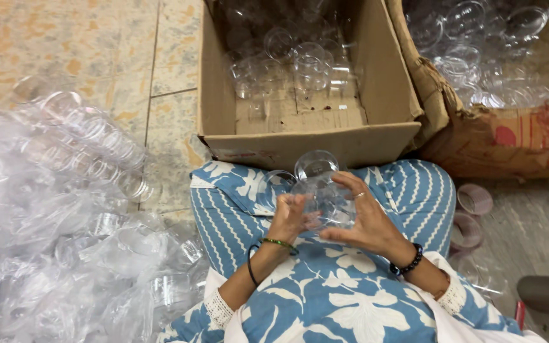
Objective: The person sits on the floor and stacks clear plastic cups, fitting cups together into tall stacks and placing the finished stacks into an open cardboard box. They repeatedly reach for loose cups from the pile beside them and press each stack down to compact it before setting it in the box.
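As both hands [332,219] clasp: clear, round cups [317,184].

Both hands close together, left [292,216] curled, right [366,216] cupped.

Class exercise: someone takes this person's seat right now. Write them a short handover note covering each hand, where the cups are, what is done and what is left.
Left hand: closed on the clear plastic cups over the lap.
Right hand: cradling the same cups from the other side.
Done: some cups stand in the open cardboard box ahead.
Left: a heap of cups in plastic bags on the floor to the left; a second box of cups to the right.
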Demonstrator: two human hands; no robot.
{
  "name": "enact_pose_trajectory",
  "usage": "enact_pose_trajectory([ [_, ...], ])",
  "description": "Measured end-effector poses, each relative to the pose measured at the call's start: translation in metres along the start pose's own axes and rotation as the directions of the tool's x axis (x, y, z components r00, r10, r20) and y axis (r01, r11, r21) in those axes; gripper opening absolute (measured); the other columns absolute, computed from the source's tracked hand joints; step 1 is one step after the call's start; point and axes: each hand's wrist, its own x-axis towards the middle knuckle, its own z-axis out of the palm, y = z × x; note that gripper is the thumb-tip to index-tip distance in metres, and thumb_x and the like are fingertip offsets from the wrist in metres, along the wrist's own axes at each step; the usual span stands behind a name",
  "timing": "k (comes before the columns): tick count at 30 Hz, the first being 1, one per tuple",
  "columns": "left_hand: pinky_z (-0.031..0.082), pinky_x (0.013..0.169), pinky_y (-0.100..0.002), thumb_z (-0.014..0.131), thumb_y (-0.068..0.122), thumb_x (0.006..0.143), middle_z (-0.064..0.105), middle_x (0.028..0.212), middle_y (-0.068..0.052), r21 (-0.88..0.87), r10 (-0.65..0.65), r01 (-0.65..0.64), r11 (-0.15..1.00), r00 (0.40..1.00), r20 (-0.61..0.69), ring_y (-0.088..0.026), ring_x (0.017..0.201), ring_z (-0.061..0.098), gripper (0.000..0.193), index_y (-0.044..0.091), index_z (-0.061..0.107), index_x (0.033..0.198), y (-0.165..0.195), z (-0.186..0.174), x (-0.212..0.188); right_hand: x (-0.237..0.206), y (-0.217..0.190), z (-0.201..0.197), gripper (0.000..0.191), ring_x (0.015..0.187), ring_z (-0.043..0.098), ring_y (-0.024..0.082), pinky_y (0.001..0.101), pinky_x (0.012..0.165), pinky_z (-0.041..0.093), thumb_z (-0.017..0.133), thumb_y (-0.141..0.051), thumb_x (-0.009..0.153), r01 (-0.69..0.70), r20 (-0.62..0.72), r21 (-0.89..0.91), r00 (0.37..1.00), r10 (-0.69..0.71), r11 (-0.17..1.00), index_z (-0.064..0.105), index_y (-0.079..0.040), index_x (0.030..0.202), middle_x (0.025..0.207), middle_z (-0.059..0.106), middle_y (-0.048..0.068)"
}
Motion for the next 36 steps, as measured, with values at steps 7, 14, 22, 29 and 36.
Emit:
enact_pose_trajectory([
  [7,0.055,0.102,-0.050,0.085,0.045,0.088,0.032,0.157,-0.017,-0.093,0.306,-0.291,0.952,0.907,0.290,-0.037,0.135,0.051,0.081,0.018,0.022,0.132,0.021,0.007,-0.011,0.007,0.008,0.005,0.110,0.128,0.060,0.033,0.0423,0.108,0.051,0.091,-0.034,0.063,-0.300,0.142,0.422,0.954,0.264,0.856,0.026,-0.009,0.149,0.139,0.055,0.023],
  [14,0.064,0.082,-0.042,0.069,0.069,0.084,0.049,0.144,-0.019,0.026,0.255,-0.265,0.964,0.947,0.194,-0.030,0.108,0.067,0.110,0.022,0.010,0.164,0.049,0.011,-0.006,0.013,0.011,0.002,0.108,0.146,0.044,0.032,0.0447,0.122,0.037,0.091,-0.026,0.069,0.008,-0.012,0.273,1.000,-0.004,0.962,0.026,-0.010,0.154,0.158,0.041,0.017],
  [22,0.065,0.073,-0.035,0.055,0.075,0.087,0.056,0.136,-0.018,0.201,0.178,-0.208,0.957,0.971,0.158,-0.023,0.100,0.070,0.096,0.019,0.025,0.159,0.045,0.013,-0.014,0.011,0.012,0.000,0.112,0.147,0.043,0.033,0.0462,0.122,0.036,0.092,-0.021,0.068,-0.156,0.148,0.394,0.983,0.105,0.906,0.026,-0.010,0.158,0.156,0.040,0.016],
  [29,0.063,0.068,-0.033,0.048,0.077,0.088,0.059,0.130,-0.018,0.296,0.137,-0.174,0.939,0.980,0.141,-0.022,0.095,0.071,0.094,0.018,0.028,0.158,0.057,0.020,-0.021,0.012,0.004,-0.010,0.108,0.138,0.053,0.031,0.0452,0.110,0.053,0.095,-0.026,0.064,-0.198,0.199,0.237,0.968,0.152,0.951,0.036,-0.015,0.154,0.152,0.043,0.015],
  [36,0.063,0.078,-0.033,0.042,0.076,0.094,0.057,0.134,-0.018,0.379,0.196,-0.247,0.892,0.966,0.169,-0.023,0.107,0.068,0.090,0.016,0.024,0.158,0.055,0.022,-0.023,0.016,-0.003,-0.004,0.104,0.138,0.052,0.033,0.0457,0.105,0.057,0.092,-0.030,0.065,-0.192,0.170,0.244,0.973,0.153,0.951,0.037,-0.019,0.153,0.155,0.040,0.016],
])
